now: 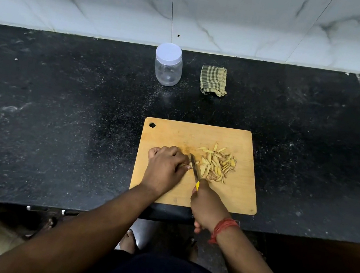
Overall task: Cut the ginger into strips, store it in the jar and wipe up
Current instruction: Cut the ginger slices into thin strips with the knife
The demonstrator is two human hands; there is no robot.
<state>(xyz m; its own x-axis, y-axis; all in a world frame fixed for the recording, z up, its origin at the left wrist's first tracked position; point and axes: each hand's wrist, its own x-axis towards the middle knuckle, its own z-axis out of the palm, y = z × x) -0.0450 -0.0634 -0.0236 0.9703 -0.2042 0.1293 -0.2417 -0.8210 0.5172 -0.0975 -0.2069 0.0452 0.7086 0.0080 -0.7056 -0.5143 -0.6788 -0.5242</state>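
Curled left fingers (178,154) pinning a small ginger piece (189,159) mid cutting board (197,136), right hand (207,205) clenched on knife (195,169); likely firm, fibrous, slippery stub, best held well behind blade, beside light loose strips (217,164).

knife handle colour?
Yellow: the knife handle shows above the right hand, head view.
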